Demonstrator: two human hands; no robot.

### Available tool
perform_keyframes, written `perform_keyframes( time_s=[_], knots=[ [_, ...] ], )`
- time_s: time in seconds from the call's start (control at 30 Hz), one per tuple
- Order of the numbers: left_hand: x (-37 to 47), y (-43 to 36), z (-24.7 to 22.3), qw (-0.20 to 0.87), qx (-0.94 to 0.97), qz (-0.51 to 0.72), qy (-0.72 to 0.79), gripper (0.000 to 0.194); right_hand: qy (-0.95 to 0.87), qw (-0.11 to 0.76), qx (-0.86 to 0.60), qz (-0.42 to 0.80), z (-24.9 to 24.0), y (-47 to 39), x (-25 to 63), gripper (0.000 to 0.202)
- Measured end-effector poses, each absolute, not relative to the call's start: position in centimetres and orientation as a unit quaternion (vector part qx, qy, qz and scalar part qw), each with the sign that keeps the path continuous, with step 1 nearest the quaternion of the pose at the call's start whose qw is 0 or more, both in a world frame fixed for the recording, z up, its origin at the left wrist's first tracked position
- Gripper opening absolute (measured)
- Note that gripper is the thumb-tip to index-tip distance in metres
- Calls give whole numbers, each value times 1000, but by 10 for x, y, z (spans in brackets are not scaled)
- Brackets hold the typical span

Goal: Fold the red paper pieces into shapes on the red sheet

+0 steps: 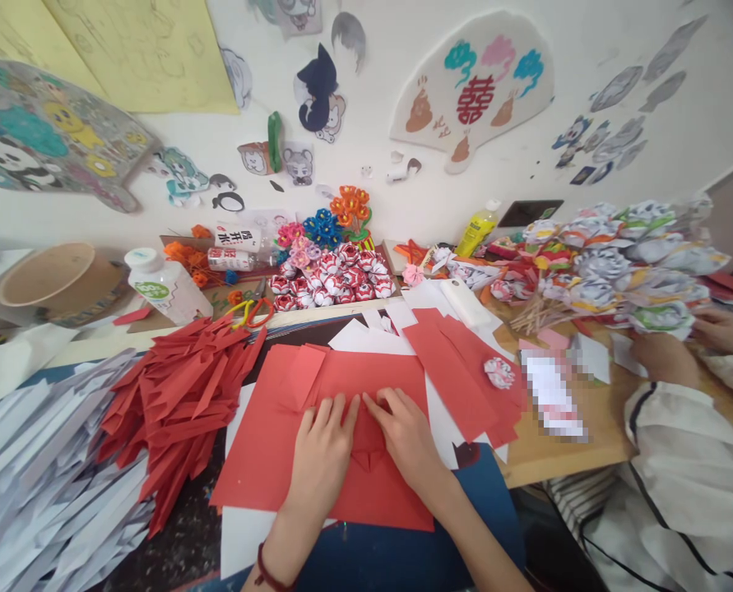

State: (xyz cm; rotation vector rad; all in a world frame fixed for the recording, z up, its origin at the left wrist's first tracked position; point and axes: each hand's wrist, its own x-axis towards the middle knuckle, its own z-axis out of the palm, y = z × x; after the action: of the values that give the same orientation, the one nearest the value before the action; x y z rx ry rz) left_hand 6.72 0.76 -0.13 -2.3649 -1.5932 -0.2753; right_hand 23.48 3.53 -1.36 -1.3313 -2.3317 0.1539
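A large sheet of red paper (243,469) lies in front of me. On it is a small folded piece of red paper (366,460) with a pointed, creased end towards me. My left hand (324,448) and my right hand (406,436) bend over this piece from either side, fingertips close together at its far edge, pinching or pressing it. The fingers partly cover it, so its full shape is hidden. Beyond my left hand, a loose red square (308,374) rests on the big sheet.
Folded red strips (181,395) and white strips (51,477) are heaped at left. Scissors (252,312) and red-white paper flowers (335,279) sit behind. More red sheets (449,370) lie at right, near a co-worker's hand (665,358) by bundled paper flowers (606,263).
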Motion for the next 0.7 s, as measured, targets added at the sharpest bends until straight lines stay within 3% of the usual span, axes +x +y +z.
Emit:
perform_keyframes(
  time_s=[0.7],
  knots=[
    [67, 8, -4, 113, -813, -95, -563, 46, -856, 239, -447, 97, -15, 42, 243, 43]
  ],
)
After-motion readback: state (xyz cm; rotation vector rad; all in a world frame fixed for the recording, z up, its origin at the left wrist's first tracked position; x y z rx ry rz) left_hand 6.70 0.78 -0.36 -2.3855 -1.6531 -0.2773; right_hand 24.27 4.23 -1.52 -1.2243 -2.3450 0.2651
